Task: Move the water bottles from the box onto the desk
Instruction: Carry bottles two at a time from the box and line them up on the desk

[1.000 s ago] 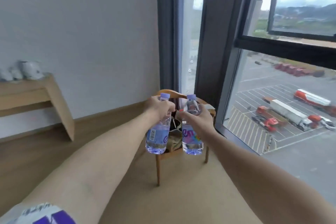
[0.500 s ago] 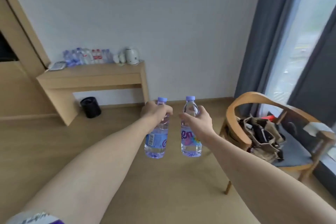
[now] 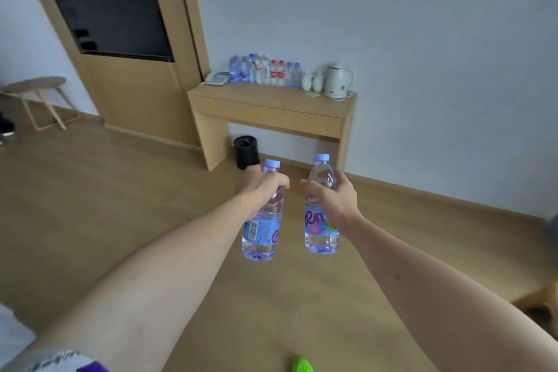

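While the view has swung in the last second from the window and chair round to face the pale wooden bench (image 3: 271, 106) against the wall, the left hand (image 3: 265, 190) and right hand (image 3: 335, 199) each grip one clear plastic water bottle with a lilac cap, the left bottle (image 3: 262, 229) and right bottle (image 3: 321, 220) held upright over the floor, fingers curled round their upper bodies. That turn suggests the carry is under way with the bench well ahead. Along its back edge stands a row of bottles (image 3: 264, 71), roughly ten but too blurred to count, beside one white kettle (image 3: 338, 81) at the right corner; the box is out of view.
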